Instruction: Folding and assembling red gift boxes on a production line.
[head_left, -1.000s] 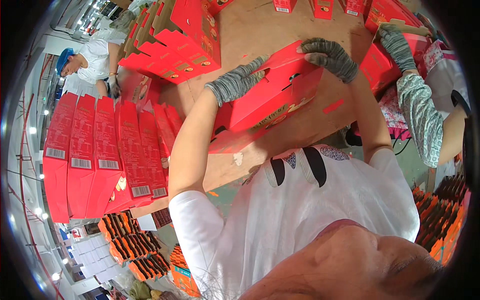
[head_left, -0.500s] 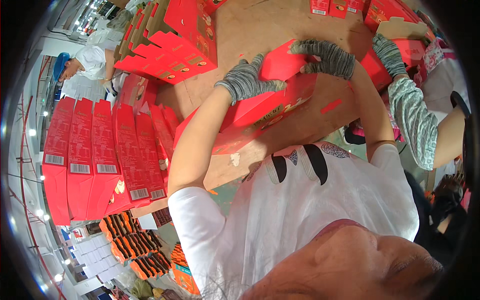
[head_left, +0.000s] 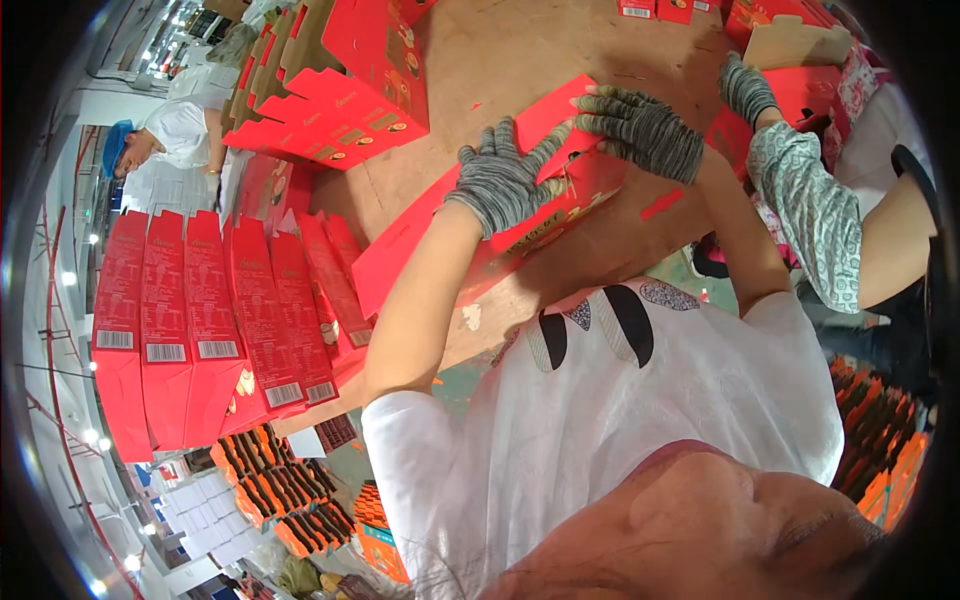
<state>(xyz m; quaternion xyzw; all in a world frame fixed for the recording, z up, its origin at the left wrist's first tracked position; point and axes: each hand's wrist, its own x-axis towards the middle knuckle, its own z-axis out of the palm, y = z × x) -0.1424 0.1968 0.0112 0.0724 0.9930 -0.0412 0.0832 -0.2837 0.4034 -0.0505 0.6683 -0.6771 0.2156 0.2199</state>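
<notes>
A long red carton [head_left: 415, 225] lies at a slant on the brown work table in front of me. My left hand [head_left: 503, 180], in a grey striped knit glove, rests on the upper edge of this carton with its fingers spread. At the carton's far right end is my right hand [head_left: 645, 132], gloved alike; its fingers stretch out with the tips against the closed end. The carton's underside and the inside are hidden.
Standing red cartons [head_left: 215, 330] form a row at the left. Open-topped red cartons [head_left: 340, 95] stand behind them. A co-worker's gloved hand [head_left: 748, 90] is by an open carton [head_left: 800, 45] at the right. Another person [head_left: 180, 135] works far left.
The red flap that stood up between my hands now lies down on the carton. My left hand has spread over it. The co-worker's hand has shifted left.
</notes>
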